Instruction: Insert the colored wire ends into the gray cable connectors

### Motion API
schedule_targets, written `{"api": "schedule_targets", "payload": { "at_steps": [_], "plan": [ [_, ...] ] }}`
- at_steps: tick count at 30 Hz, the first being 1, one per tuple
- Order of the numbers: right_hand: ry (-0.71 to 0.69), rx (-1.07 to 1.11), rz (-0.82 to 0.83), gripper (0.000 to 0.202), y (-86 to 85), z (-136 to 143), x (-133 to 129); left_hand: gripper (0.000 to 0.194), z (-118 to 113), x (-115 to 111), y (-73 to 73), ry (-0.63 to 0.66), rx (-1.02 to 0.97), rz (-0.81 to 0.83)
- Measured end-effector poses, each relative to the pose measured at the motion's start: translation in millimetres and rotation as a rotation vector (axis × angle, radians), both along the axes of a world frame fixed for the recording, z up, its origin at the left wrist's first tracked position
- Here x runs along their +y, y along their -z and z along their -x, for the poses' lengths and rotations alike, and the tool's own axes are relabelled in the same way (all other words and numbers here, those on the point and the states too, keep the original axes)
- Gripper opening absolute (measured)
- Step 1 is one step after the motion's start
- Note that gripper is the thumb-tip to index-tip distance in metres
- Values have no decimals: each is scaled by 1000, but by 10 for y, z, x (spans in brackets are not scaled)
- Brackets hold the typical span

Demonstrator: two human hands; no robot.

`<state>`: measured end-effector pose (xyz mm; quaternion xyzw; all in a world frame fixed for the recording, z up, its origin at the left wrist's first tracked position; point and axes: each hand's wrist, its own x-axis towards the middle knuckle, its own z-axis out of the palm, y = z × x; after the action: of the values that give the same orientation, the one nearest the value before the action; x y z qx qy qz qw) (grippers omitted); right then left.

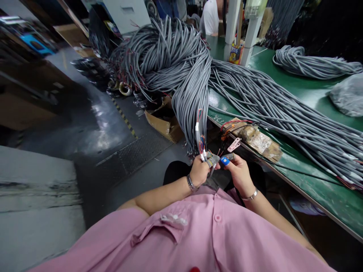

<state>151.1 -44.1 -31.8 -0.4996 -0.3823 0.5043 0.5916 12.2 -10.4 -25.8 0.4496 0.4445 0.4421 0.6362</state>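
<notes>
My left hand (200, 170) is closed around several grey cables (197, 139), whose white-banded ends stand up from the fist with thin coloured wires fanning out. A grey cover sits on its thumb. My right hand (240, 174) meets it fingertip to fingertip in a pinch, a blue cover (225, 161) on the thumb and a grey one on the forefinger. Fine wires (219, 152) poke up where the fingertips come together; the exact grip there is partly hidden. Just beyond the right hand is a pink clip (234, 144) at the bench edge.
A large heap of grey cables (170, 53) hangs over the end of the green bench (309, 151); more cables (283, 102) lie along it. A tape-wrapped block (259, 141) sits at the near edge. An open cardboard box (164, 122) stands on the floor.
</notes>
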Motion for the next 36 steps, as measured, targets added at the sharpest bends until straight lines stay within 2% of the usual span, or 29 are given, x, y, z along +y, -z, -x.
{"api": "schedule_targets", "payload": {
  "at_steps": [6, 11, 19, 24, 29, 32, 36],
  "plan": [
    [-59, 40, 17, 15, -41, -18, -8, 30, 20, 0, -11, 31, 0, -13],
    [-160, 128, 86, 27, -52, -63, 71, 32, 44, -26, -15, 108, 14, -38],
    [-165, 306, 142, 16, 10, -45, 100, 29, 44, -24, 18, 131, -41, -20],
    [-289, 532, 280, 15, 60, -78, 126, 30, 68, -3, 82, 190, -70, -16],
    [-352, 548, 314, 14, 59, -133, 177, 29, 99, -3, 99, 298, -80, -13],
    [-331, 520, 309, 15, 16, -112, 186, 29, 95, -11, 88, 232, -67, -20],
    [-190, 462, 265, 16, -50, -26, 148, 26, 56, -16, 64, 83, -76, -24]
  ]
}}
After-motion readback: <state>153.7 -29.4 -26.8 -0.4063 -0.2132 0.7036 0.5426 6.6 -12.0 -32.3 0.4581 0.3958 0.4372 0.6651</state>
